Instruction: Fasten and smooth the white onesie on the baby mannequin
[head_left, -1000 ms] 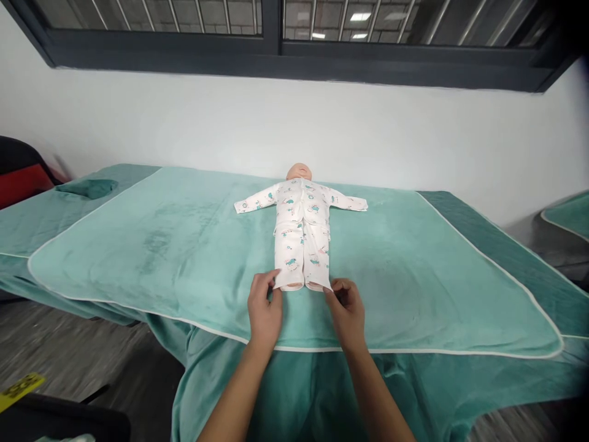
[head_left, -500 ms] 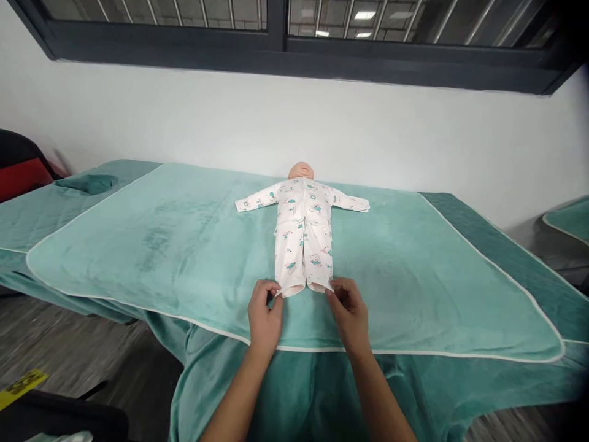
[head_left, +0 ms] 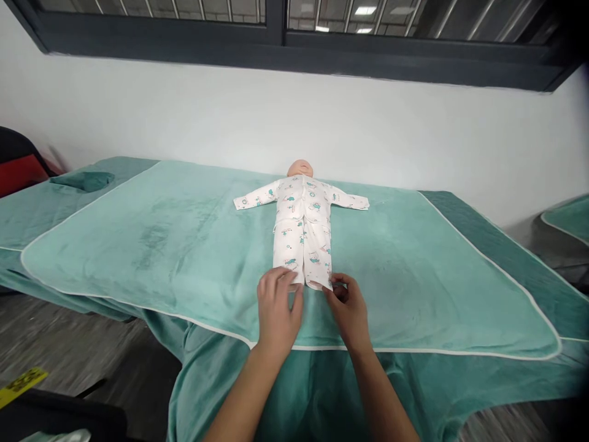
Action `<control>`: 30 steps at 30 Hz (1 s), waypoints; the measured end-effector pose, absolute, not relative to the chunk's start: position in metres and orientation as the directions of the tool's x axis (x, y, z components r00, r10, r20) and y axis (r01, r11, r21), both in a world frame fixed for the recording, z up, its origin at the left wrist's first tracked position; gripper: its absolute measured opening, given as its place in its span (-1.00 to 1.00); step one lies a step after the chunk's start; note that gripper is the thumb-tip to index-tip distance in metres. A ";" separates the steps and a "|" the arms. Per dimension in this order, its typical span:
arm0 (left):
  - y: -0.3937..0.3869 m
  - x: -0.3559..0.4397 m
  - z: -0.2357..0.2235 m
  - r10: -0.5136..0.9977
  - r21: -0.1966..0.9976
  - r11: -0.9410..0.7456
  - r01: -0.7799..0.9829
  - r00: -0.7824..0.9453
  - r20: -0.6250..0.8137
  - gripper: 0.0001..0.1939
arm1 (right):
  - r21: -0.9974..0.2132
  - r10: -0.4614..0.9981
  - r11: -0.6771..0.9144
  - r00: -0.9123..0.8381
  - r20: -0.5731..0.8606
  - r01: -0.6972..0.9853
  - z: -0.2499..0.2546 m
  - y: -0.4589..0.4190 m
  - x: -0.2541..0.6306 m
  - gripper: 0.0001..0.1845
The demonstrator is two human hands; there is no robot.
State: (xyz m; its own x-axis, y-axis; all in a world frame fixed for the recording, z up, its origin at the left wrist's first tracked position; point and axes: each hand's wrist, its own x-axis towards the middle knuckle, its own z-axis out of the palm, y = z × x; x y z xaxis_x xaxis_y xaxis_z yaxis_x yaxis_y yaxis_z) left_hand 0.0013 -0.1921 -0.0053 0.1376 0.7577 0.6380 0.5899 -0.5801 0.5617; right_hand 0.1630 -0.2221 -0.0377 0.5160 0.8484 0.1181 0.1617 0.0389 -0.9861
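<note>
A baby doll (head_left: 300,167) lies face up on a light green towel, its arms stretched out sideways. It wears a white printed long-sleeved top (head_left: 304,199) and matching white pants (head_left: 317,248). My right hand (head_left: 348,307) pinches the outer corner of the pants' right-hand leg cuff. Over the other cuff lies my left hand (head_left: 278,307), its thumb apart from its curved fingers, covering most of that leg's end. Fingertips of the left hand touch the cloth near the inner edge of the cuff.
The light green towel (head_left: 414,276) covers a bed with a darker green sheet (head_left: 442,380) hanging at the front. Behind stands a white wall (head_left: 207,110) below a dark window frame (head_left: 276,49). A black and red chair (head_left: 21,169) is at left; a dark bin-like object (head_left: 69,411) stands lower left.
My left hand has let go of the outer cuff corner and moved right and slightly up, over the cuff. My right hand stays at its cuff.
</note>
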 end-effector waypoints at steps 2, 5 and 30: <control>-0.186 0.009 0.003 0.737 0.484 -0.634 0.604 0.281 0.615 -0.73 | -0.981 0.848 0.044 0.511 0.138 0.191 -0.038 -0.221 0.163 -0.60; -0.176 0.017 0.010 0.739 0.434 -0.651 0.623 0.388 0.551 -0.81 | -0.976 0.856 0.049 0.494 0.150 0.213 -0.037 -0.220 0.164 -0.62; -0.186 0.015 -0.018 0.724 0.540 -0.645 0.540 0.208 0.657 -0.84 | -0.986 0.915 0.048 0.388 0.106 0.157 -0.035 -0.228 0.170 -0.76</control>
State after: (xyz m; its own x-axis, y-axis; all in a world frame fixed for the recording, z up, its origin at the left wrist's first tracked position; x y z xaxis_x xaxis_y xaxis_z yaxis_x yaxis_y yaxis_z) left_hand 0.0154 -0.1859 -0.0182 0.2083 0.7243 0.6572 0.5401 -0.6454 0.5401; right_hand 0.1700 -0.2285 -0.0350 0.3884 0.9154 0.1062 0.1571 0.0478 -0.9864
